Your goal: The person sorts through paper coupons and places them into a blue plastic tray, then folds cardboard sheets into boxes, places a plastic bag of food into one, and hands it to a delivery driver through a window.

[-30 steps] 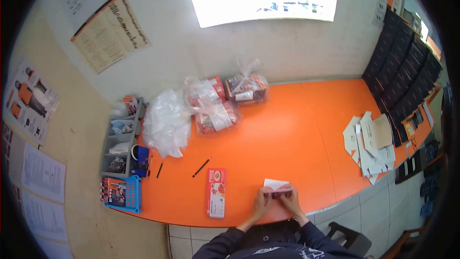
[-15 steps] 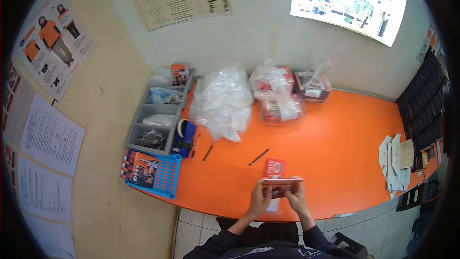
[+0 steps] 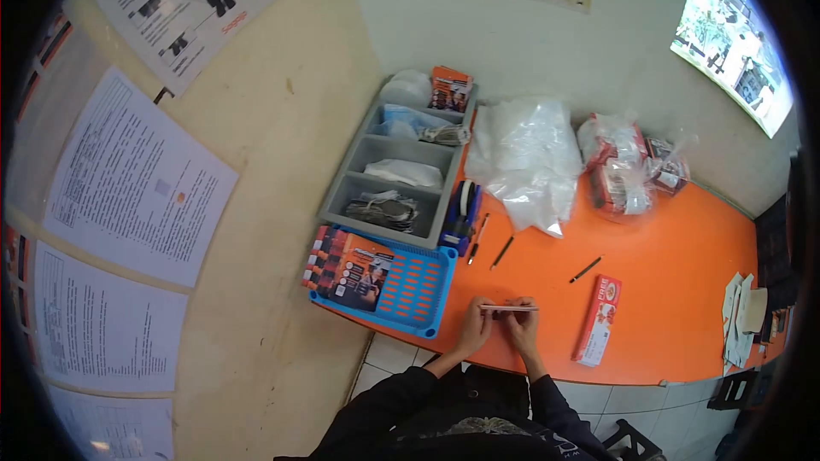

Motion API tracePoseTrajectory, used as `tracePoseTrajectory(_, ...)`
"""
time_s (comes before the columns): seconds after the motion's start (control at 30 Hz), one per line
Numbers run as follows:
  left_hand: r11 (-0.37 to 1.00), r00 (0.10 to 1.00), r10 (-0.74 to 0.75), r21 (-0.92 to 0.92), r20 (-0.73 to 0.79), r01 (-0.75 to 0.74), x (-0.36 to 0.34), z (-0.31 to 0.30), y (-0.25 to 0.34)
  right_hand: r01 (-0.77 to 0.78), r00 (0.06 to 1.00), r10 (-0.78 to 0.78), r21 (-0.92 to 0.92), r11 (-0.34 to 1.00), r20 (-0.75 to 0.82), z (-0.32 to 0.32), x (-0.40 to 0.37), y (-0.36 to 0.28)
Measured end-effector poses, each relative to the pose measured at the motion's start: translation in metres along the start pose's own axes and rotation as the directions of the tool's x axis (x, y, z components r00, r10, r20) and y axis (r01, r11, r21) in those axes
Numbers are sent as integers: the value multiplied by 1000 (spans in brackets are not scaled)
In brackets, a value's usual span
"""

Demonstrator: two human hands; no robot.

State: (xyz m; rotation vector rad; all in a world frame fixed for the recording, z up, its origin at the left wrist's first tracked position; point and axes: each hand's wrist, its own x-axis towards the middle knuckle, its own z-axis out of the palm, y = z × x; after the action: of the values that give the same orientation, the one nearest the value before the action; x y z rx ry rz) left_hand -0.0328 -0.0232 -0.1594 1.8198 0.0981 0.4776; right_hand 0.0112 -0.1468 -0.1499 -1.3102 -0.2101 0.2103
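Two hands, one piece: left hand (image 3: 475, 329) and right hand (image 3: 522, 331) share a thin flat item (image 3: 510, 308), seen nearly edge-on as a pale strip. Grip: both closed down to roughly the item's own thickness, left at its left end, right toward its right end; exact thumb placement too small to tell. Item position: in front of the torso, over the near part of the counter (image 3: 683, 290), between the blue basket (image 3: 448, 277) and the red-and-white carton (image 3: 600, 320), apart from both. Whether it touches the counter: cannot tell from this angle.

Surroundings: black pencil (image 3: 586, 269) just beyond the carton, second pencil (image 3: 502, 253) farther left, near the blue tape dispenser (image 3: 459, 218).

Handling notes (judgement): for something this thin, light, even pressure from both sides should keep it flat; a harder pinch at one end would probably bow it. Fingertips best near the ends, leaving the long edge in sight so any skew shows. Wrists low and level; the counter beneath could serve as a rest. Elbow room toward the carton worth watching, lest a sleeve nudge it
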Motion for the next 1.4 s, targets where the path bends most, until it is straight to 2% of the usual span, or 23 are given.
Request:
tracePoseTrajectory(0.03, 999, 999, 7, 35, 35, -8, -3, -1, -9, -33, 998, 36, -50, 998, 54, -6, -2, 2)
tracePoseTrajectory(0.07, 996, 1000, -10, 87, 27, 8, -2, -7, 2, -50, 998, 52, -52, 997, 36, 0, -6, -8)
tracePoseTrajectory(0.13, 981, 999, -29, 190, 13, 26, 19, -28, 58, -69, 998, 69, -52, 996, -4, 21, -5, -45)
tracePoseTrajectory(0.23, 950, 935, -308, 113, 177, 292, 36, -79, 105, -37, 998, 40, -43, 998, 56, 55, -5, -74)
tracePoseTrajectory(0.3, 990, 990, -132, 47, -49, 135, 40, -112, 127, -101, 977, 140, -230, 968, 161, 74, -4, -104)
tracePoseTrajectory(0.33, 980, 980, -180, 74, -85, 186, 32, -133, 103, -122, 959, 195, -321, 939, 205, 80, -4, -112)
tracePoseTrajectory(0.37, 966, 967, -224, 101, -121, 236, 29, -156, 86, -57, 982, 128, -428, 902, 139, 74, -4, -112)
tracePoseTrajectory(0.43, 937, 912, -350, -69, -215, 344, 29, -199, 70, -3, 986, -116, -715, 699, -117, 39, -4, -107)
tracePoseTrajectory(0.47, 909, 888, -411, -25, -207, 415, 27, -220, 58, -43, 948, -243, -841, 539, -204, 6, -4, -99)
tracePoseTrajectory(0.5, 875, 859, -472, 18, -200, 485, 25, -235, 38, -114, 890, -377, -927, 357, -255, -28, -7, -90)
tracePoseTrajectory(0.53, 870, 871, -437, 140, -223, 473, 24, -243, 13, -282, 863, -398, -950, 133, -312, -52, -11, -87)
tracePoseTrajectory(0.57, 852, 884, -400, 259, -242, 456, 23, -248, -14, -435, 829, -431, -895, -97, -356, -72, -15, -85)
tracePoseTrajectory(0.6, 821, 897, -359, 371, -256, 434, 25, -246, -20, -498, 825, -337, -866, -51, -455, -88, -15, -83)
tracePoseTrajectory(0.67, 783, 890, -392, 423, -234, 456, 29, -241, -16, -625, 773, -123, -780, 13, -622, -116, -19, -76)
tracePoseTrajectory(0.7, 762, 888, -404, 456, -222, 460, 37, -239, -10, -572, 806, -156, -819, 42, -571, -121, -19, -73)
tracePoseTrajectory(0.8, 709, 886, -405, 534, -227, 461, 49, -235, -5, -585, 780, -106, -779, 224, -616, -143, -15, -75)
tracePoseTrajectory(0.93, 589, 877, -395, 658, -273, 470, 57, -231, -4, -722, 674, -49, -671, 170, -737, -145, 2, -84)
tracePoseTrajectory(1.0, 573, 861, -423, 652, -284, 497, 59, -228, 10, -802, 587, 1, -581, 137, -810, -142, 12, -87)
tracePoseTrajectory(1.03, 574, 863, -415, 654, -287, 494, 57, -229, 10, -804, 585, 32, -574, 157, -811, -147, 14, -84)
tracePoseTrajectory(1.1, 594, 882, -363, 654, -301, 467, 53, -229, 9, -804, 585, 96, -561, 196, -805, -157, 17, -79)
tracePoseTrajectory(1.17, 629, 908, -271, 655, -319, 418, 49, -226, 10, -785, 608, 82, -583, 207, -790, -159, 15, -79)
tracePoseTrajectory(1.3, 605, 915, -234, 687, -329, 402, 49, -224, 18, -756, 640, 75, -609, 240, -765, -165, 14, -76)
tracePoseTrajectory(1.4, 608, 915, -219, 686, -339, 400, 45, -223, 17, -577, 787, 200, -579, 576, -584, -196, 10, -55)
